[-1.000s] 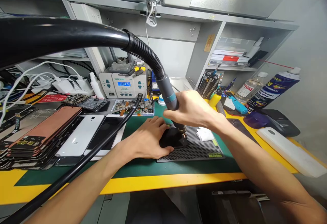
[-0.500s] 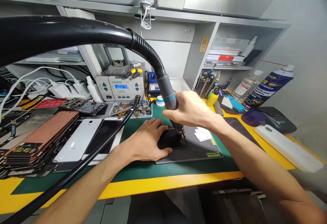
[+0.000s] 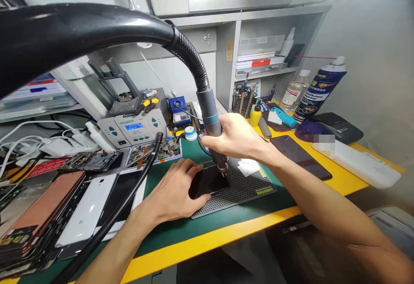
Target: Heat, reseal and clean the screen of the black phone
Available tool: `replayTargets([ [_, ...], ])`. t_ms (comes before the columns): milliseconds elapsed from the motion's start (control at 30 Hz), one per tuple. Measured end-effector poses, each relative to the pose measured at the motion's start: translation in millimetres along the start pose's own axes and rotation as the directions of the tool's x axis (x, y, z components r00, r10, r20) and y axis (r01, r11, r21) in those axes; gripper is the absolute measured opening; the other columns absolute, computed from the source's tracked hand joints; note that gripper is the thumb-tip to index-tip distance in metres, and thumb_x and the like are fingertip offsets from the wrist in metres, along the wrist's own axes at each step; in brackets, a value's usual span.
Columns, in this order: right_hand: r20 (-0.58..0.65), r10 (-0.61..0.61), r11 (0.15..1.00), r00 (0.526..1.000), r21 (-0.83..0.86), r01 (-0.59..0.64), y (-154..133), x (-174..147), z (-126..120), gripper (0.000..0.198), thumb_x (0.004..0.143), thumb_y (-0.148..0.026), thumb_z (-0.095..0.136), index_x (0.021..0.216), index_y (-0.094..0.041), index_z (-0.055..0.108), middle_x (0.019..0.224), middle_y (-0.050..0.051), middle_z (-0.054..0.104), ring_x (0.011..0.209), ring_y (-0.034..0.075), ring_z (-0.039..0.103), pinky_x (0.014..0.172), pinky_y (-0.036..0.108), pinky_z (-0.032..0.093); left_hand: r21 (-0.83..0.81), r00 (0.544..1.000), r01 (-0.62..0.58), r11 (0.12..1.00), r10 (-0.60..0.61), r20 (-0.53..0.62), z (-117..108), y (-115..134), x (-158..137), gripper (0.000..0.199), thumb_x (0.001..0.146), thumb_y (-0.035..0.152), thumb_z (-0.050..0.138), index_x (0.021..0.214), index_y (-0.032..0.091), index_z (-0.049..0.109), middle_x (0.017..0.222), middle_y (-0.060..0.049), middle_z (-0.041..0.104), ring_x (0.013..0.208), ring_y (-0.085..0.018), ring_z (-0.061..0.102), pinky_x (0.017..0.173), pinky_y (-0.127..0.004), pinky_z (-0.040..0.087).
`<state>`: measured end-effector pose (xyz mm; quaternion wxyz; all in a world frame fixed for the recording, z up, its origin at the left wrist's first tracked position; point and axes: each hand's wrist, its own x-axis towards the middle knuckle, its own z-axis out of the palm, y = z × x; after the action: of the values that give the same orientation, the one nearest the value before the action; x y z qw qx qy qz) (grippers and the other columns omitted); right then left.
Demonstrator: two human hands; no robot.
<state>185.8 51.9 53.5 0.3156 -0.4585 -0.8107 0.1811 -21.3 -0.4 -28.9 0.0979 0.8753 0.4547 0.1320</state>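
My right hand (image 3: pixel 237 136) is wrapped round the grey handle of a hot air gun (image 3: pixel 208 105), whose thick black hose arches away to the upper left. Its metal nozzle points down, just over the right part of a black smartphone (image 3: pixel 207 182); whether it touches the phone I cannot tell. My left hand (image 3: pixel 173 191) grips the phone at its left end, thumb along the near edge and fingers along the far edge. Beneath the phone lies a perforated grey mat (image 3: pixel 246 189). A folded white wipe (image 3: pixel 248 167) rests on the mat, right of the nozzle.
The hot air station (image 3: pixel 132 126) stands at the back left, with a tray of small parts (image 3: pixel 168 151) before it. Several phones and a white phone back (image 3: pixel 87 210) crowd the left. A dark phone (image 3: pixel 302 156), spray can (image 3: pixel 320 87) and yellow bottle (image 3: pixel 255 115) occupy the right.
The camera view has turned to the right, so the bench things appear further left. My hands keep their holds on the hot air gun and the phone, with the nozzle still over the phone's right part.
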Motion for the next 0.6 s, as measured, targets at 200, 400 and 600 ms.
replayTargets([
  [200, -0.046, 0.029, 0.995, 0.999, 0.1, -0.024, 10, 1, -2, 0.029, 0.075, -0.039, 0.059, 0.061, -0.022, 0.04, 0.057, -0.006, 0.034, 0.054, 0.011, 0.028, 0.048, 0.026, 0.023, 0.033, 0.999, 0.004, 0.999, -0.005, 0.031, 1, 0, 1, 0.054, 0.084, 0.047, 0.065, 0.128, 0.018, 0.056, 0.126, -0.014, 0.056, 0.12, -0.033, 0.054, 0.108, -0.053, 0.047],
  [400, -0.083, 0.02, 0.987, 0.996, 0.161, -0.006, 20, 5, -4, 0.033, 0.074, -0.04, 0.058, 0.06, -0.022, 0.034, 0.055, -0.007, 0.03, 0.053, 0.01, 0.024, 0.046, 0.026, 0.022, 0.04, 0.999, -0.01, 0.999, 0.008, 0.044, 1, 1, 1, 0.052, 0.087, 0.045, 0.063, 0.131, 0.021, 0.051, 0.13, -0.013, 0.053, 0.125, -0.032, 0.051, 0.109, -0.053, 0.046],
  [600, -0.098, 0.032, 0.985, 0.995, 0.17, -0.015, 28, 12, 1, 0.035, 0.073, -0.04, 0.06, 0.058, -0.022, 0.034, 0.054, -0.007, 0.029, 0.053, 0.01, 0.024, 0.047, 0.026, 0.021, 0.03, 0.998, -0.013, 0.999, 0.011, 0.063, -1, 3, 2, 0.048, 0.088, 0.045, 0.063, 0.13, 0.024, 0.049, 0.132, -0.012, 0.052, 0.124, -0.033, 0.051, 0.108, -0.055, 0.045],
])
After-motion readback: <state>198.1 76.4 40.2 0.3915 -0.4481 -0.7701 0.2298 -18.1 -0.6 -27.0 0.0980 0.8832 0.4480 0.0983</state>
